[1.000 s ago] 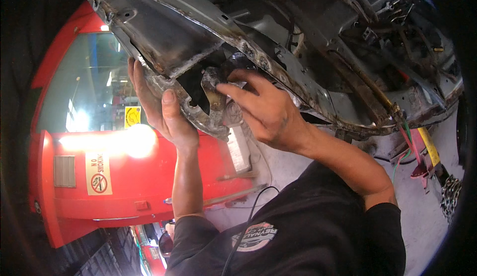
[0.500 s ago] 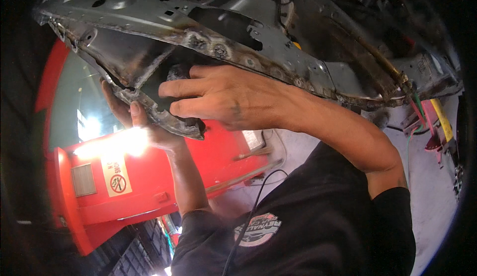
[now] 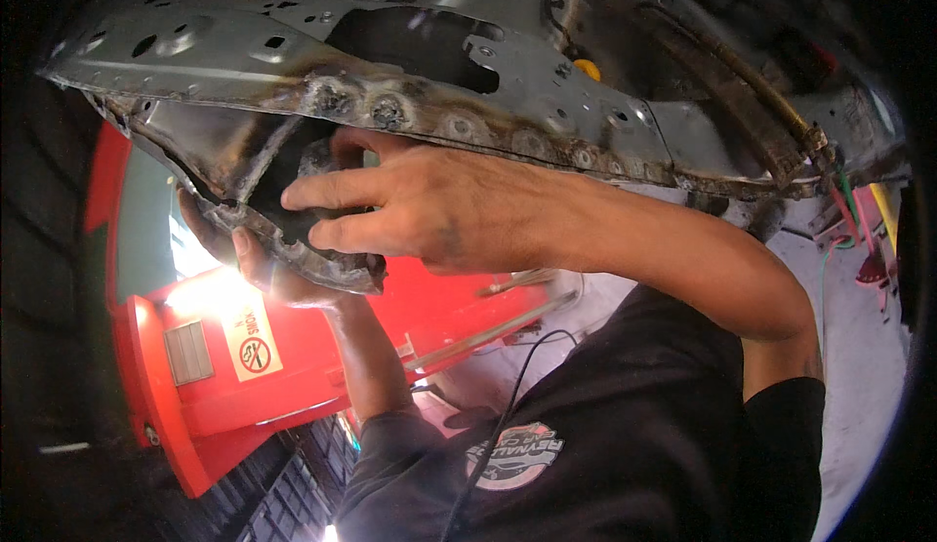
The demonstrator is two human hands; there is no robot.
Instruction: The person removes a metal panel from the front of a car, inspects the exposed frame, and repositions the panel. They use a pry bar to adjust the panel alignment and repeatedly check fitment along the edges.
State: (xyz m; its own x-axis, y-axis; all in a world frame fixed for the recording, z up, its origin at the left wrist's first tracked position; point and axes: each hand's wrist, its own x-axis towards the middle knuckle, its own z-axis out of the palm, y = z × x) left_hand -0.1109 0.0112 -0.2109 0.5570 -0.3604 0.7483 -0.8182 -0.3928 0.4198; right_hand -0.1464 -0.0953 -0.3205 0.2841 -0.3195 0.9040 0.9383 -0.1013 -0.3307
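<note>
A grey car body frame [image 3: 215, 44], scorched and spot-marked along one flange, spans the upper view. A jagged, corroded strip [image 3: 310, 258] hangs below an opening in it. My left hand [image 3: 256, 254] is behind this strip, fingers round its edge and thumb against it. My right hand [image 3: 410, 210] is bent into the dark opening beside the strip, fingers curled round something I cannot make out among the grey metal pieces there. Its palm is hidden from the camera.
A red booth [image 3: 252, 398] with a window, vent and sign stands behind at left, bright glare on it. A yellow-and-red metal tool [image 3: 874, 240] with hoses is at far right, above a pale floor [image 3: 861, 386]. A black cord [image 3: 503, 410] crosses my dark shirt.
The view has shifted, showing the frame more level. My right hand has moved deeper into the opening, its fingertips lower on the metal. My left hand stays on the jagged strip.
</note>
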